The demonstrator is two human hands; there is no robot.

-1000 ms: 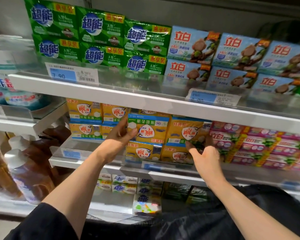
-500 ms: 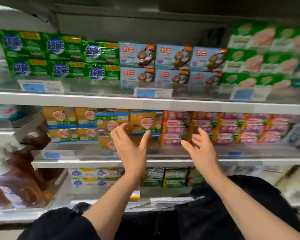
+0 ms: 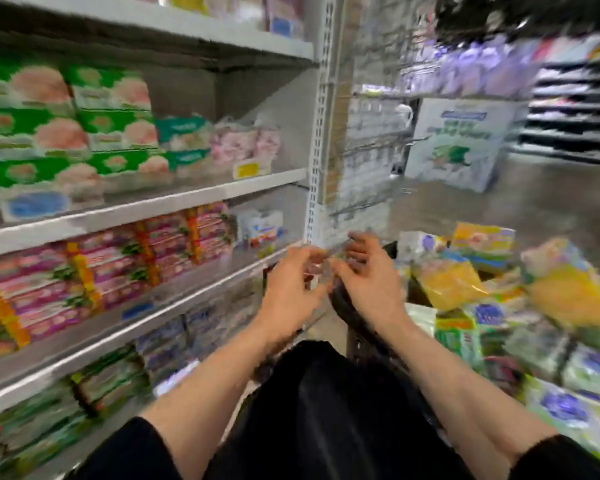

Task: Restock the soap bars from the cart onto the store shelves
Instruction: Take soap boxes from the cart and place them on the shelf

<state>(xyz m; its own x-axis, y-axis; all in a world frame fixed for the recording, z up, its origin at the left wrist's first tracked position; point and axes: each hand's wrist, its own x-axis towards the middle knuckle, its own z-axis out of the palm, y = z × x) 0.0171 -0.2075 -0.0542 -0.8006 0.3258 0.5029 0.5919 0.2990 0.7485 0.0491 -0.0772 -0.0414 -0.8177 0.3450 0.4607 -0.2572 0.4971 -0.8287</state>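
Head view, blurred by motion. Left hand (image 3: 291, 292) and right hand (image 3: 368, 282) hang side by side in the air between the shelves (image 3: 146, 209) and the cart (image 3: 357, 317), fingers loosely curled and parted, holding nothing. The soap bars (image 3: 454, 285) waiting to be stocked lie heaped in the cart, right of the hands; the yellow packs sit nearest the cart's near rim. Filled rows already stand on the shelves left of the cart. The step in hand appears to be a reach into the cart. To do it well: pick packs that match one shelf row, grip each across its flat faces, lift clear of the heap so none slide out, and keep labels facing outward.
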